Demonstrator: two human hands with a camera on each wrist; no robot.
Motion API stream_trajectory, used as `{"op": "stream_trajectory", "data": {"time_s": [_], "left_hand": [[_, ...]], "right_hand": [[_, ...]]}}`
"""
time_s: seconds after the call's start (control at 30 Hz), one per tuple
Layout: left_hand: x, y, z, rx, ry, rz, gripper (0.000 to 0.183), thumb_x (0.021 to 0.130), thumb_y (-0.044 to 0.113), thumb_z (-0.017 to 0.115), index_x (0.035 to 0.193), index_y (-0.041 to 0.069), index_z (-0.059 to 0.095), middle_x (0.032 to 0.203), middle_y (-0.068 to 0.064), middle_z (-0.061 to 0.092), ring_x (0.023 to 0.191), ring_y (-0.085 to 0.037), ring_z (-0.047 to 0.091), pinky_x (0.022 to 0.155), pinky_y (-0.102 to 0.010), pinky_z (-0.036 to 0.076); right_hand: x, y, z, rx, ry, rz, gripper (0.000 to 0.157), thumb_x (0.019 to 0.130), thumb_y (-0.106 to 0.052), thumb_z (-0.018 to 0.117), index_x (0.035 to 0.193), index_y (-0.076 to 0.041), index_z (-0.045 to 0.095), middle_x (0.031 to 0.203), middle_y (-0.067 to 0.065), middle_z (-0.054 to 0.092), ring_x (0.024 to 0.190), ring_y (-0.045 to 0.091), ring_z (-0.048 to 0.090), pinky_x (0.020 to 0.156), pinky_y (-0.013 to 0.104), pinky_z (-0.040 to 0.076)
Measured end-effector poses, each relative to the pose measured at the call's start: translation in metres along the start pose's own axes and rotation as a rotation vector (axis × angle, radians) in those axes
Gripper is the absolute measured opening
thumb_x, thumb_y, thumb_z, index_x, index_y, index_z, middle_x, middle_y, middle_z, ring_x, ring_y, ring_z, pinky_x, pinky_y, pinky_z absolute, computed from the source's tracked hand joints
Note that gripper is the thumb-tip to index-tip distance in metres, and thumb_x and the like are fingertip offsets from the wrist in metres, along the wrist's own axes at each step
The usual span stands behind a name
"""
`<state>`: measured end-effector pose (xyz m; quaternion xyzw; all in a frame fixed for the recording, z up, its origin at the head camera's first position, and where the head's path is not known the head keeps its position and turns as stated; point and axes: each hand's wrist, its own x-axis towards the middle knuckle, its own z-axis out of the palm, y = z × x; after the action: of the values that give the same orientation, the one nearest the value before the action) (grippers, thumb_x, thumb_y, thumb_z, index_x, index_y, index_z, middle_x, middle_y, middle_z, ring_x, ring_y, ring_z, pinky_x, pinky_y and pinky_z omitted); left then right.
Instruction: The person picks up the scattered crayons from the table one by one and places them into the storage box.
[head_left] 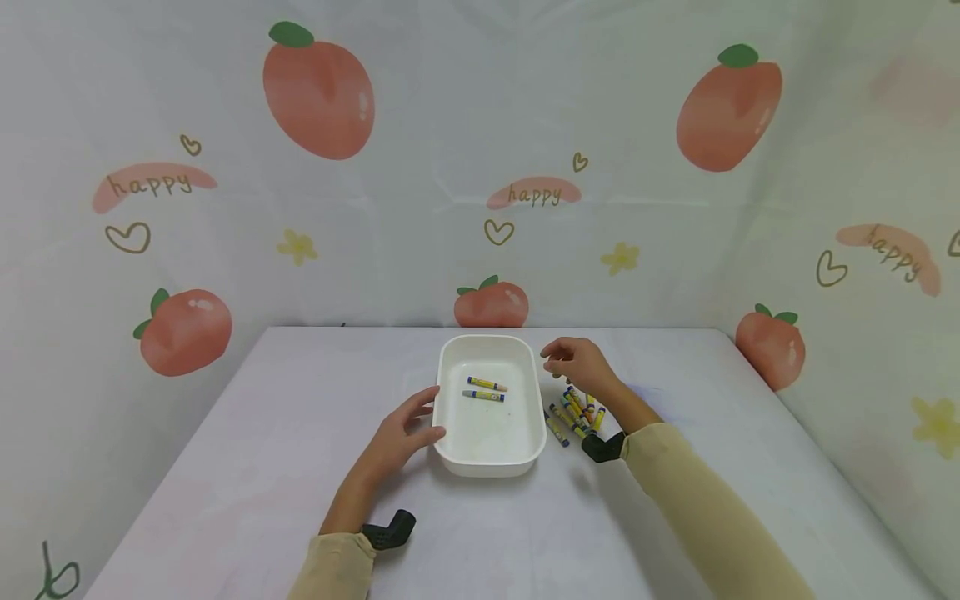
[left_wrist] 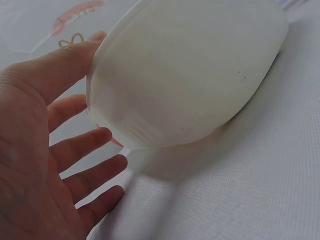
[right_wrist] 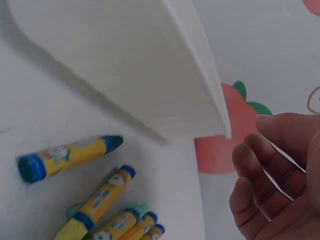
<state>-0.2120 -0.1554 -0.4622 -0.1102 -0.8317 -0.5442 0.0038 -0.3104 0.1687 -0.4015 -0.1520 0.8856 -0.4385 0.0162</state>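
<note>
Reads, as a judgement, as a crayon-moving step between picks, bare right hand raised past far right corner of tray. Sitting upright mid-table: white plastic rectangular tray with rounded corners, on white cloth-covered table. Inside, lying nearly parallel and apart, toward far half of tray floor: yellow-wrapped, blue-ended crayon with pale peach tip, and just nearer, yellow-wrapped, blue-ended crayon with grey tip. Outside, right of tray: loose pile of yellow-wrapped crayons with blue bands, partly behind right forearm, so can't count exactly. Lying closest to tray wall: yellow-wrapped crayon with dark green tip. At left rim, bare left hand, thumb on rim, fingers spread and mostly straight along outer wall, lower ones off the plastic; looks more like steadying than lifting. On right, fingers loosely bent, thumb apart from fingertips, pinching nothing visible in right wrist view. Next move, as a judgement, calls for dropping right hand back toward pile, closing thumb and fingertips on one barrel, keeping neighbours from rolling, clearing tray rim. Best to start with dark-green-tipped one, lying freer than those bunched behind. Worth keeping light left-hand contact against tray slide.
</note>
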Motion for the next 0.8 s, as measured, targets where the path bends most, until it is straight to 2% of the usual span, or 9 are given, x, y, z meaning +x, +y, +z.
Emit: {"op": "stream_trajectory", "data": {"time_s": [0.17,0.4,0.8], "left_hand": [[0.000,0.000,0.000,0.001,-0.002,-0.001,0.063,0.088,0.024,0.072,0.145,0.018,0.046,0.147,-0.004,0.045,0.128,-0.030,0.047,0.106,-0.055,0.036],[0.000,0.002,0.000,0.011,-0.005,0.004,0.064,0.088,0.025,0.072,0.145,0.018,0.045,0.148,-0.004,0.044,0.128,-0.029,0.048,0.106,-0.054,0.037],[0.000,0.002,0.000,0.010,-0.001,-0.012,0.064,0.088,0.024,0.072,0.145,0.018,0.045,0.148,-0.004,0.044,0.129,-0.029,0.047,0.106,-0.055,0.037]], "right_hand": [[-0.007,0.010,-0.005,-0.014,0.012,0.014,0.022,0.090,-0.007,0.066,0.110,0.002,0.066,0.085,0.007,0.065,0.080,0.036,0.061,0.055,0.029,0.049],[-0.011,0.025,-0.009,-0.052,0.044,0.044,0.024,0.089,-0.007,0.068,0.111,0.002,0.065,0.084,0.007,0.063,0.075,0.026,0.060,0.063,0.030,0.051],[-0.012,0.042,-0.016,-0.143,0.058,0.168,0.027,0.089,-0.011,0.069,0.114,0.000,0.065,0.089,0.010,0.061,0.075,0.022,0.056,0.062,0.029,0.048]]}}
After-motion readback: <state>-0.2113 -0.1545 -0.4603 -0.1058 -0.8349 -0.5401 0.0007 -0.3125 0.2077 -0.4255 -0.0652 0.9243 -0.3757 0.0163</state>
